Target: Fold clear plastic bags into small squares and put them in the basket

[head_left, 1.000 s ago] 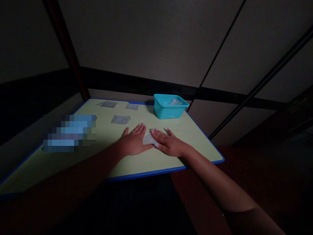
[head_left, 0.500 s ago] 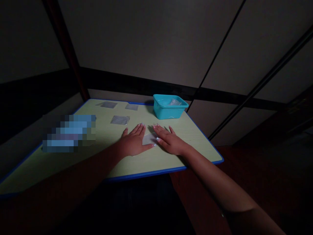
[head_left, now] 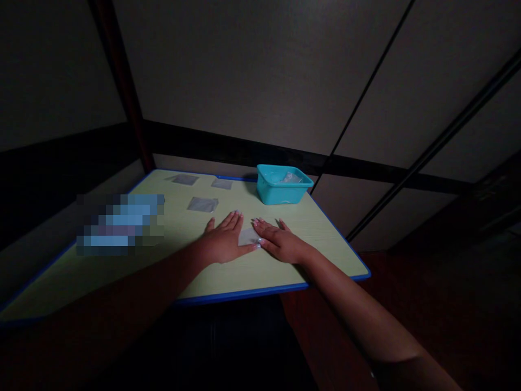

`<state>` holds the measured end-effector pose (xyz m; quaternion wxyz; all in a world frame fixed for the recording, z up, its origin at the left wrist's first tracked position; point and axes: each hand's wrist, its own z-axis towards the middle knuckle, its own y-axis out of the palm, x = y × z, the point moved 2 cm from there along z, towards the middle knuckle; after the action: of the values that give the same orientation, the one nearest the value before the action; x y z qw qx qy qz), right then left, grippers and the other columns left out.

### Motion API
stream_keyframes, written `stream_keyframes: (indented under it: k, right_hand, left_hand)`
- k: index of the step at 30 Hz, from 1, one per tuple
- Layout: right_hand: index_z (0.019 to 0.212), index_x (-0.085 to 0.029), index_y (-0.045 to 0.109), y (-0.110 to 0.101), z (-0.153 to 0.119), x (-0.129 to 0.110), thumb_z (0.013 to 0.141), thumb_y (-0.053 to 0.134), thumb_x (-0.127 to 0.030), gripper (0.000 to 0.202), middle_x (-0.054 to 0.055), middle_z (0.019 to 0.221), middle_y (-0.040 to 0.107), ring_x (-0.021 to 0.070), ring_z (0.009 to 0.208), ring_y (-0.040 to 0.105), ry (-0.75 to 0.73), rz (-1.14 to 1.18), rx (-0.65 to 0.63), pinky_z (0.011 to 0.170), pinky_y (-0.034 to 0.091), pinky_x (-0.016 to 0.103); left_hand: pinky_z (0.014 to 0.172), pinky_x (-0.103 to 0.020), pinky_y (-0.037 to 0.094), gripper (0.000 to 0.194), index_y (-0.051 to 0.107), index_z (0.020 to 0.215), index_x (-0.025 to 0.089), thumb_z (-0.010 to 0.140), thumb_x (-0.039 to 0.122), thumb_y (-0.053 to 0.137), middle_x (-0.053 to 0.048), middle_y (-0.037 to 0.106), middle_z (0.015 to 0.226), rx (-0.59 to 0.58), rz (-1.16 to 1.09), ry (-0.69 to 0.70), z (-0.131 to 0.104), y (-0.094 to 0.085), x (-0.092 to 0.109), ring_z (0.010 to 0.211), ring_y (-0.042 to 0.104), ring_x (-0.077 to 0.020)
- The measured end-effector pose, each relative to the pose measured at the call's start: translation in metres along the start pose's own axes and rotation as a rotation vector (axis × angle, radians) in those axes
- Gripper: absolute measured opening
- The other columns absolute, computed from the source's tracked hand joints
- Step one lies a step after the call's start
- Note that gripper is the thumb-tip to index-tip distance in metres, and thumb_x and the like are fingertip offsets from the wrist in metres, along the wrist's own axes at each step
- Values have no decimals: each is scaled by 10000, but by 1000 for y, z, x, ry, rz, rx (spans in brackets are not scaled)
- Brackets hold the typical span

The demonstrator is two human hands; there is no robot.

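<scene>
A thin, pale, translucent plastic bag or sheet (head_left: 247,237) lies flat on the table, partly hidden under both hands. My left hand (head_left: 223,239) rests palm down over its left side, fingers stretched out and thumb pointing right. Over the right side lies my right hand (head_left: 280,240), also flat, its fingers pointing forward and left. The two thumb tips come close together at the near part of the sheet. Neither hand grips anything.
Three flat greyish sheets, one at mid-table (head_left: 202,204) and two farther back, (head_left: 185,179) lie on the blue-edged table (head_left: 325,233). A turquoise basket (head_left: 283,194) with crumpled clear plastic stands at the back right. A pixelated bluish object (head_left: 122,225) is at left.
The camera view has shifted slightly, so the table and basket appear a little lower. My right fingers have slid slightly left and nearer; my left hand stays flat in about the same place.
</scene>
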<state>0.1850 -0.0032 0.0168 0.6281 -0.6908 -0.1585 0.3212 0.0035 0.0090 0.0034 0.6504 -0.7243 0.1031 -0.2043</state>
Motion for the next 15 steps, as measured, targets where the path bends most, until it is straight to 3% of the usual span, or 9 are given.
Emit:
stream_keyframes:
  k: [5, 8, 11, 15]
  right_hand:
    - [1437, -275, 242, -2, -1, 1, 945, 271, -321, 495, 64, 1501, 224, 206, 1389, 172, 10, 48, 58, 1053, 72, 608]
    - [1435, -298, 235, -4, 0, 2, 939, 270, -285, 498, 45, 1507, 209, 197, 1393, 156, 24, 64, 116, 1050, 67, 610]
    - [1440, -314, 212, -3, 2, 3, 933, 281, -279, 514, 39, 1509, 206, 196, 1395, 148, 43, 63, 153, 1050, 65, 609]
    - [1443, -307, 207, -1, 5, 4, 921, 304, -282, 531, 46, 1505, 218, 204, 1393, 157, 69, 38, 128, 1046, 62, 613]
  left_hand:
    - [1073, -586, 76, 742, 151, 1460, 132, 882, 596, 108, -91, 75, 1525, 51, -41, -48, 2, -14, -3, 1411, 41, -237]
    - [1066, -591, 102, 672, 201, 1453, 163, 902, 544, 142, -100, 78, 1529, 118, -45, -114, 4, -25, -8, 1410, 8, -246]
    - [1053, -600, 127, 666, 200, 1454, 174, 898, 540, 200, -118, 60, 1530, 128, -23, -158, 7, -28, -14, 1405, -29, -275]
    - [1050, -603, 113, 768, 149, 1464, 180, 850, 627, 265, -133, 17, 1528, 58, -12, -143, 8, -22, -20, 1398, -71, -292]
